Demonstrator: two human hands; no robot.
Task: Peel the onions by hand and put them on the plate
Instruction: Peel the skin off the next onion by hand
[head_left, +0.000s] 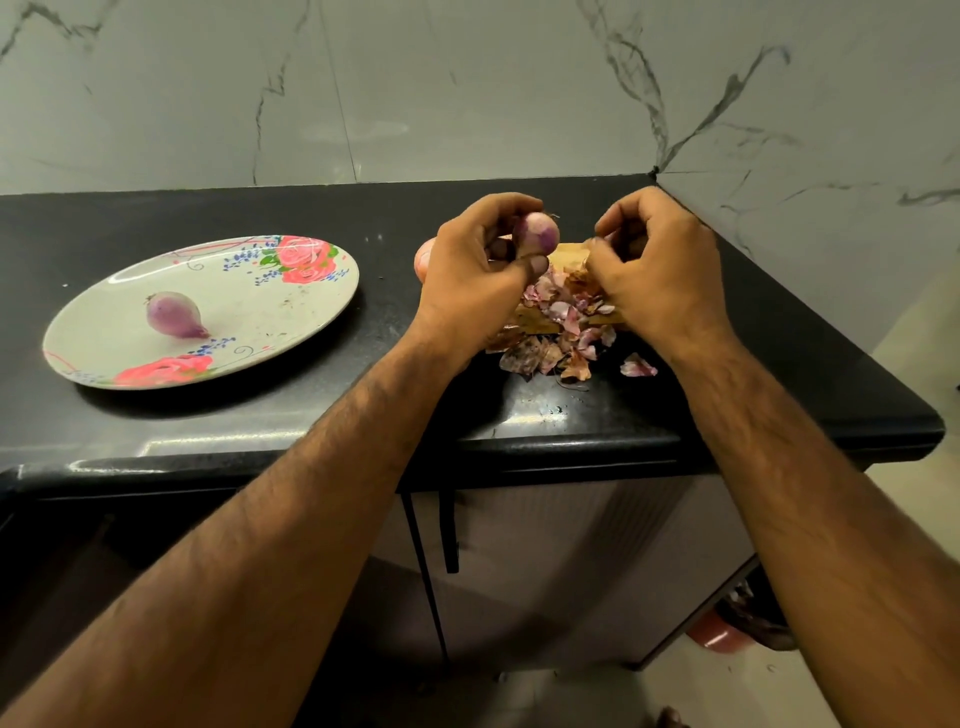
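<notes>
Gripping the onion (536, 233) in your left hand (475, 275), drop the skin flake (586, 264) your right hand (660, 270) pinches, then place the onion on the plate (311, 306) at 9 o'clock

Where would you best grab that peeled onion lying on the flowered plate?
Around its round belly, coming from above. The peeled onion lies on its side on the plate, its pointed tip toward the near right, so the wide middle offers the fullest hold; the tapered tip would probably slip.
</notes>
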